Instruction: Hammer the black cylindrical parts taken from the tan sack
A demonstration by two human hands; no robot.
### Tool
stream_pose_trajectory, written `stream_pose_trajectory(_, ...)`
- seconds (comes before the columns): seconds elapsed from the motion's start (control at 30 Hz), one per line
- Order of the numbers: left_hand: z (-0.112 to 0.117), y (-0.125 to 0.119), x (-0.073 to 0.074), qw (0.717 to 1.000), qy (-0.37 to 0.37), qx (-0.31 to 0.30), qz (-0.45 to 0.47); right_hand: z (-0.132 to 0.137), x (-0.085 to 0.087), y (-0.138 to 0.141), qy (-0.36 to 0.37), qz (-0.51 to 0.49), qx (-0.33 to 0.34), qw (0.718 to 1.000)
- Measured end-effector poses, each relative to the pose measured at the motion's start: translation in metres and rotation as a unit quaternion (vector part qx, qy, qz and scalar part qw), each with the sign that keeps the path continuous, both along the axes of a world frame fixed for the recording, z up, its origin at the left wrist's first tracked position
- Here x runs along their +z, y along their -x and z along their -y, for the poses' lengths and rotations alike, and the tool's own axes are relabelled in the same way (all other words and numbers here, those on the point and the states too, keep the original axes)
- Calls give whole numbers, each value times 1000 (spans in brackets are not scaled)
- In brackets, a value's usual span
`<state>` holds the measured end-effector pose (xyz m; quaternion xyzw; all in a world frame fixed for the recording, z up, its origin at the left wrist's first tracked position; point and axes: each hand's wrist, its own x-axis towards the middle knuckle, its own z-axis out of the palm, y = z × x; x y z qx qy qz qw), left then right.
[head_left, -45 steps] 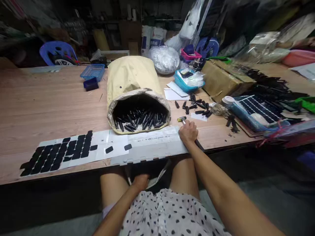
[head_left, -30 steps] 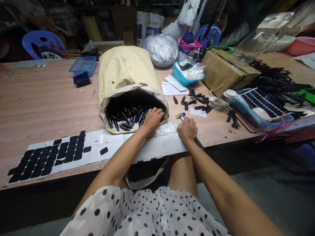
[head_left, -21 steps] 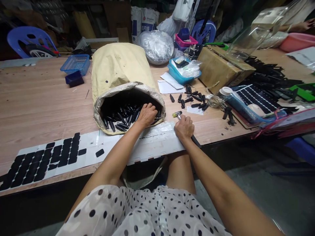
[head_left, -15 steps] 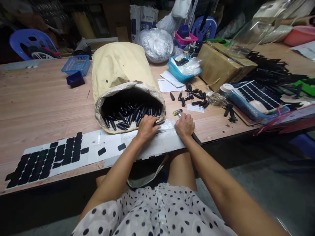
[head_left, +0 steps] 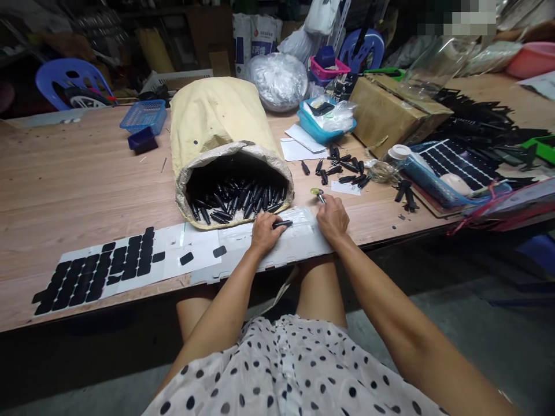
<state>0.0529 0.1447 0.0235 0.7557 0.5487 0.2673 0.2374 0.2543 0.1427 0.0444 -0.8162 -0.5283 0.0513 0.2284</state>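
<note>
Pinching a slim black plastic piece (head_left: 282, 223) in closed fingers, the left hand (head_left: 265, 232) rests on the white plastic sheet (head_left: 299, 245) at the wooden table's (head_left: 87, 190) near edge. The piece lies sideways, its tip toward the right hand (head_left: 332, 218) just beside it, whose fist wraps a thin yellowish-headed tool (head_left: 318, 195) pointing away.
</note>
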Motion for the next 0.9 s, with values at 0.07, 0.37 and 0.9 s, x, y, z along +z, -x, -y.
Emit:
stream_pose_trajectory(0.07,0,-1,-1,1000,-5,-7,-4,12,3,-1,-48,-28,39,998)
stream_pose_trajectory(0.37,-1,0,2,1000,2,-16,-24,63,3,34,-95,-116,189,970)
stream_pose_trajectory(0.9,2,-4,0,1000,9,-5,-4,63,0,49,-50,-110,211,970)
